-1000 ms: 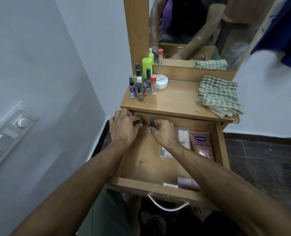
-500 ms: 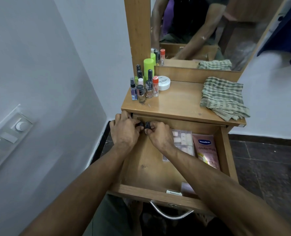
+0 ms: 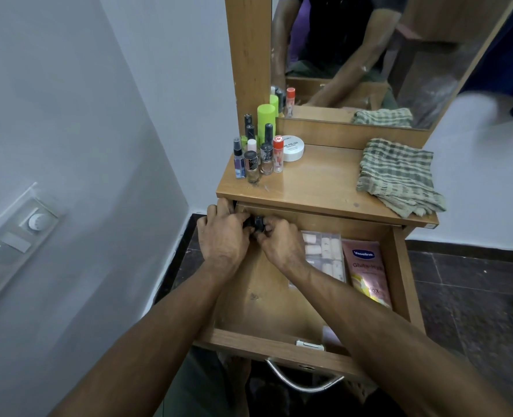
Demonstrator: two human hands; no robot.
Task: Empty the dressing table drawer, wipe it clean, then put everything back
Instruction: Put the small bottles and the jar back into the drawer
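- the drawer (image 3: 267, 308) is sitting open, the pink tube (image 3: 368, 273) lying right of the grip.
- the left hand (image 3: 223, 236) and right hand (image 3: 280, 246), a moment ago apart, are now pressing together, pinching small dark bottles (image 3: 258, 223).
- beyond the grip, removed bottles (image 3: 259, 152) are crowding the tabletop (image 3: 318, 182); emptying is continuing.

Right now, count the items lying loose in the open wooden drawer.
3: a clear compartmented plastic box near the back, a pink Vaseline sachet right of it, and a pale pink packet at the front. The right forearm may hide more.
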